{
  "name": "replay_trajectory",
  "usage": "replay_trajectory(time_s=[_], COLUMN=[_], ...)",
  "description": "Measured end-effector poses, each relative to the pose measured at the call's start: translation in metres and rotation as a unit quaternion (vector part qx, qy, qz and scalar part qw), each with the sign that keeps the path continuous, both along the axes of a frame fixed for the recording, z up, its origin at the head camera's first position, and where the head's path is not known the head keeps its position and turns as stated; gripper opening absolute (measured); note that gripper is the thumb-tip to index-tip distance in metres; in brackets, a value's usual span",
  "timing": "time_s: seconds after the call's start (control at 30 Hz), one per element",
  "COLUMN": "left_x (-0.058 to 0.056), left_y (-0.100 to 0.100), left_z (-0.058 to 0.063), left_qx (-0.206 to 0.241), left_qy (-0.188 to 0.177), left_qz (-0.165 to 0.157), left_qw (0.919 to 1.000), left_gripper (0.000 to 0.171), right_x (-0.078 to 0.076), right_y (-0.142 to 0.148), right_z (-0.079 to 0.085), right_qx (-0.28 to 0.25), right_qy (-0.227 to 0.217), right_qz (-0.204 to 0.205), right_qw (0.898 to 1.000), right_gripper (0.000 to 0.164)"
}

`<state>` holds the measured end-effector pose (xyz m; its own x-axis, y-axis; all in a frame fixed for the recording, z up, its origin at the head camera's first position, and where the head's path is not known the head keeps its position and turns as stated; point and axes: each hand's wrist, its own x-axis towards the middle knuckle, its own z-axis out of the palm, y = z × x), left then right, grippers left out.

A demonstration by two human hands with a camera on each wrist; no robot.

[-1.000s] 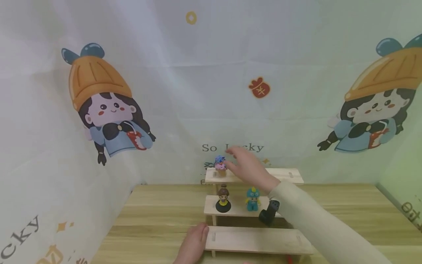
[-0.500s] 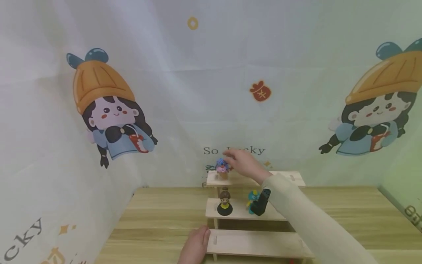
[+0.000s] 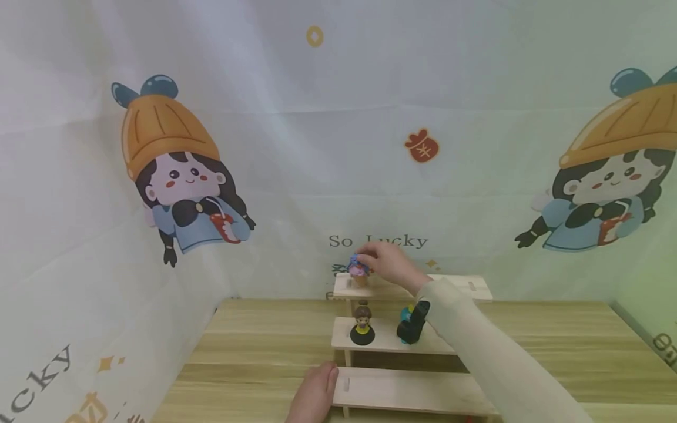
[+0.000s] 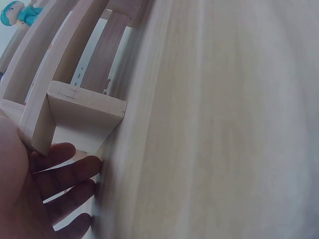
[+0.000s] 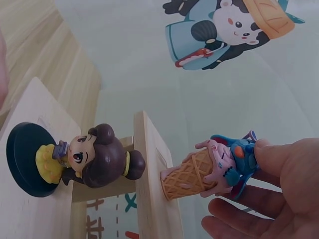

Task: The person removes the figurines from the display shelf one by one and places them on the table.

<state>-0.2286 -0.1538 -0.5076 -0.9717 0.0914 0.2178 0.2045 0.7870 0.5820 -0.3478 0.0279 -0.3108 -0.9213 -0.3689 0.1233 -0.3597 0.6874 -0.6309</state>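
At far left, a printed girl in an orange hat (image 3: 182,170) is decorating the pale backdrop cloth (image 3: 296,147) behind a wood-grain tabletop (image 3: 254,335). To her right, a person's left hand (image 3: 313,393) is resting against the left end of the lowest board of a three-tier wooden stand (image 3: 412,390), fingers (image 4: 70,177) loosely extended; whether the thumb is pressing cannot be told. Next along, an ice-cream-cone figurine (image 3: 359,275) topped by a blue character is standing roughly upright toward the top board's left end, its base apparently touching the wood. Below it, a brown-haired doll (image 3: 362,323) in yellow is standing on a round black base on the middle board. The right hand (image 3: 391,267) is pinching the cone figurine by its blue top. Right of the doll, a teal figurine (image 3: 406,314) is standing on the middle board, partly hidden by a black wrist camera (image 3: 414,328) near a cream sleeve (image 3: 486,341).

The arranging is looking well along: three figurines are occupying the upper two tiers, with only the cone being handled and its release not yet done. Whether more figurines are waiting, the views are not showing.
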Motion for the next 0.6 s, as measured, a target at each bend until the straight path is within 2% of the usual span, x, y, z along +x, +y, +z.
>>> replay_trajectory(time_s=[0.13,0.6], left_x=[-0.0002,0.0023], left_y=[0.0003,0.0000], left_z=[-0.0005,0.0017], left_qx=[0.005,0.008], left_qy=[-0.004,0.017], left_qz=[0.002,-0.004], left_qw=[1.0000,0.9998], left_gripper=[0.022,0.024], right_x=[-0.0003,0.0015], right_y=[-0.0005,0.0030], right_z=[-0.0014,-0.0017], right_qx=[-0.014,-0.041], right_qy=[-0.008,-0.024], right_qz=[-0.002,-0.010], right_qw=[1.000,0.999], right_gripper=[0.028,0.028])
